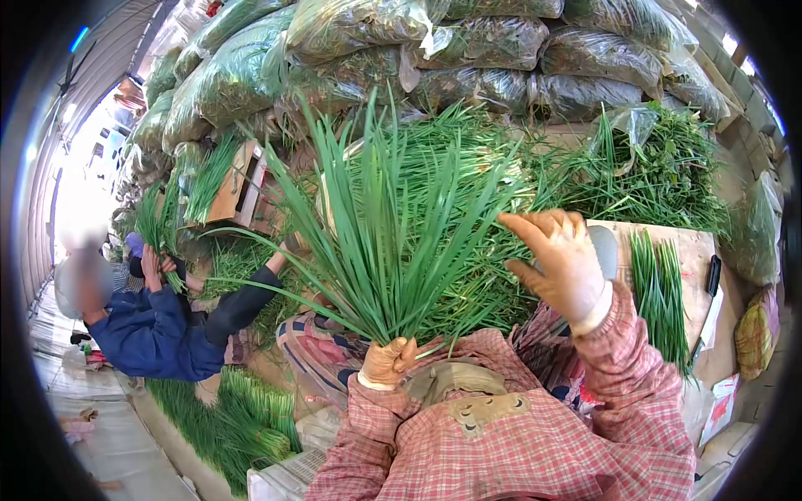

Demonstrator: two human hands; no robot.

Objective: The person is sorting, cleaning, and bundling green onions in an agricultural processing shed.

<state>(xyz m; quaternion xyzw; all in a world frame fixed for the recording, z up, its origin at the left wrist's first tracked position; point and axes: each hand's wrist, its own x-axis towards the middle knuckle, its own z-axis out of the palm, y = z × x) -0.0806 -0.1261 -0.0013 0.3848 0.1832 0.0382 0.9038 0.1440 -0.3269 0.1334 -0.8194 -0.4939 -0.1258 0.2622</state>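
Bunch (374,259) upright in my left hand (389,361); right hand (564,263) raised and open.

In the head view, my left fingers are curled closed around the bunch's base, low in front of my checked shirt (493,442), and its long green leaves fan up and outward above my fist. My right hand is lifted to the right of the bunch, apart from it, fingers parted from the thumb and holding nothing I can see. Beyond the leaves lies a loose pile (493,288) of greens; to the right, cut stalks (658,292) rest on a board (697,244) beside a black marker (713,274). Stuffed sacks (476,43) are stacked behind. At the left, a co-worker in a blue jacket (159,338) grips other greens (153,219), near bundles (251,409) on the floor.
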